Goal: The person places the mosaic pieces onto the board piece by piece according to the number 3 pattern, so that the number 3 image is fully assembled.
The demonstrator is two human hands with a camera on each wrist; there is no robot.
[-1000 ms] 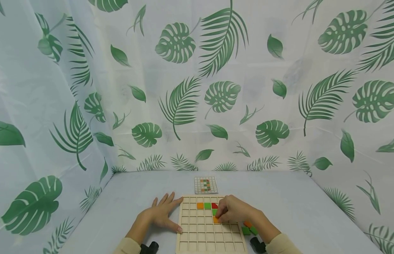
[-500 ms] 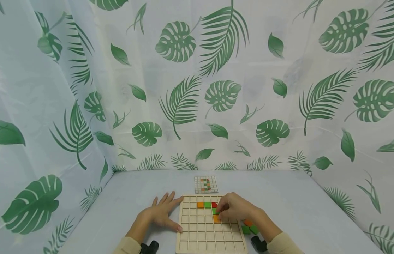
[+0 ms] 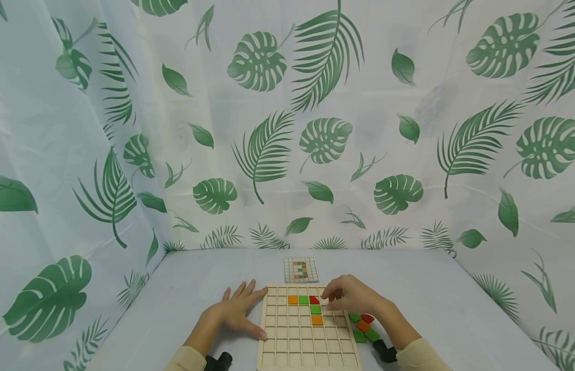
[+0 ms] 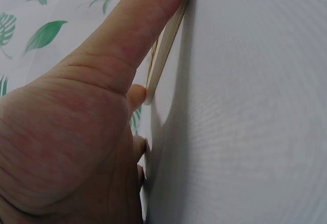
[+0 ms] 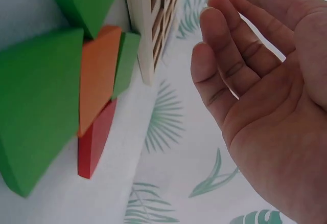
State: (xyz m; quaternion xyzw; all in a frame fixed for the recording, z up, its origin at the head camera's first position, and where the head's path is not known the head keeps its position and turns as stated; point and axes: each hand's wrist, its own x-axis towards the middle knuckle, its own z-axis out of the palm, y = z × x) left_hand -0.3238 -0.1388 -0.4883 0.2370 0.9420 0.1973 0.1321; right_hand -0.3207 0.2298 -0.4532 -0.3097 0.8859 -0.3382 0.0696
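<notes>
A wooden grid board (image 3: 287, 344) lies flat on the table. Along its upper row sit an orange tile (image 3: 293, 300), a green tile (image 3: 303, 300) and a red tile (image 3: 314, 300); below the red one come another green tile (image 3: 315, 309) and an orange tile (image 3: 317, 320). My left hand (image 3: 236, 310) spreads its fingers at the board's left edge, thumb and index fingertip touching it. Over the board's upper right hovers my right hand (image 3: 354, 299), fingers loosely bent; its palm (image 5: 286, 111) shows nothing held in the right wrist view.
Loose blocks lie right of the board: a red block (image 3: 367, 318), an orange block (image 3: 363, 325) and several green ones (image 3: 372, 335). Behind the board is a pattern card (image 3: 301, 270) with a coloured grid. A leaf-printed curtain (image 3: 343, 154) encloses the table.
My right hand has lifted off the tiles and moved up and to the right, uncovering the green and orange tiles and more loose blocks. The left hand has stayed in place.
</notes>
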